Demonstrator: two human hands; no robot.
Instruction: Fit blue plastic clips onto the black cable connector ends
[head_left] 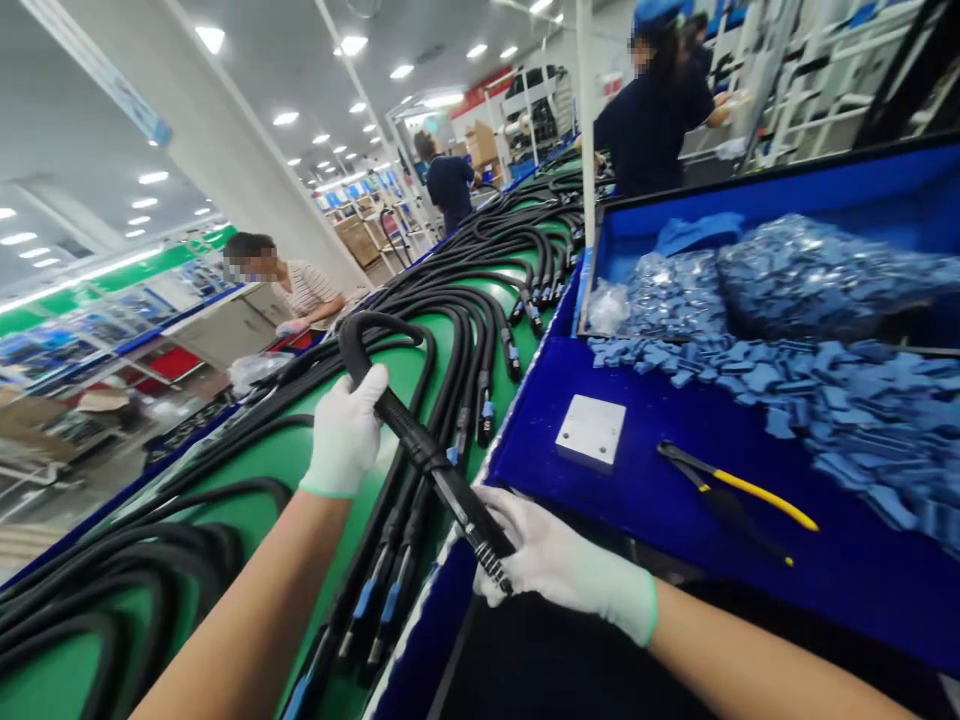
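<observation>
A black hose [409, 432] with a bend at its top slants down across the middle of the head view. My left hand [346, 430], in a white glove with a green cuff, is closed around its upper part, just below the bend. Lower down, my right hand [540, 550], gloved alike, wraps the hose's end, where a ribbed black tip shows. Beneath the hose, many similar black hoses [450, 375] lie on a green conveyor belt [442, 350], several with light blue pieces near their ends.
On the blue work surface [525, 400] at right lie a metal block [592, 430], yellow-handled pliers [739, 490] and a heap of blue plastic pieces [847, 400]. Behind stands a blue bin [795, 195] holding bagged pieces. Several people work along the belt, one person [300, 290] across it.
</observation>
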